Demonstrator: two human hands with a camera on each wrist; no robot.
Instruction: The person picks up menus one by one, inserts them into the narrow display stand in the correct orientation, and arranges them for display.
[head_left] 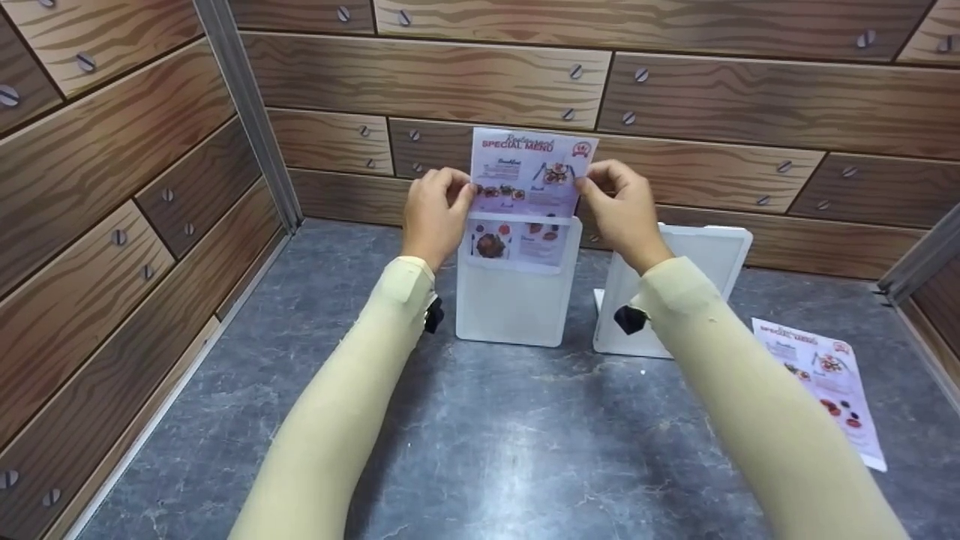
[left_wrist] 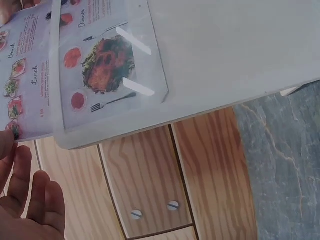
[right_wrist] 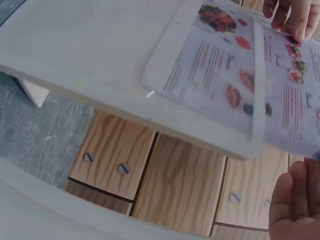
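Note:
A printed menu sheet point(head_left: 525, 169) stands upright, its lower part inside a white display stand point(head_left: 514, 307) and its upper part above the stand's top edge. My left hand point(head_left: 439, 214) pinches the sheet's left edge between thumb and fingers. On the opposite edge, my right hand point(head_left: 621, 214) pinches it the same way. The left wrist view shows the menu's lower end point(left_wrist: 100, 65) behind a clear cover, with a picture of a dish and a fork. From the right wrist, the sheet point(right_wrist: 215, 65) is seen passing under the stand's top rim.
A second white stand point(head_left: 679, 259) is to the right, partly behind my right forearm. Another menu sheet point(head_left: 844, 390) lies flat on the grey marbled table point(head_left: 480, 450) at the right. Wood-patterned walls point(head_left: 450, 75) enclose the back and sides.

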